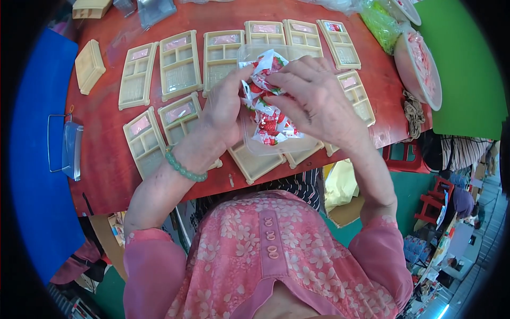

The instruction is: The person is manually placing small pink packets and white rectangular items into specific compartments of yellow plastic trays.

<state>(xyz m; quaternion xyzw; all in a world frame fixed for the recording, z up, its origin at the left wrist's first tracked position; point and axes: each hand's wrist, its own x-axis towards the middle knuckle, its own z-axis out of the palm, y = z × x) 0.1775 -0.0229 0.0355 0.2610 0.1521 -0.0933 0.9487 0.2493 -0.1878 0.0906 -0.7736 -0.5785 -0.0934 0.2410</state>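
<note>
A clear plastic tub [291, 148] full of small white wrapped packets [268, 123] with red strawberry prints is held over the table's near half. My left hand [226, 103] grips the tub's left side, its fingertips by the packets at the far end. Reaching over from the right, my right hand [321, 98] has its fingers curled and pinching at a packet in the tub; the fingertips are partly hidden. Beige compartment trays [180, 66] lie around and under the tub, most with a pink packet [139, 54] in the top compartment. The far right tray [340, 45] holds a strawberry-print packet [333, 27].
Everything lies on a red table [212, 16]. An upturned beige tray [90, 66] is at the left, near a clear box with a wire handle [72, 151]. At the right stand a white bowl of pink packets [419, 69] and a green-tinted plastic bag [381, 26].
</note>
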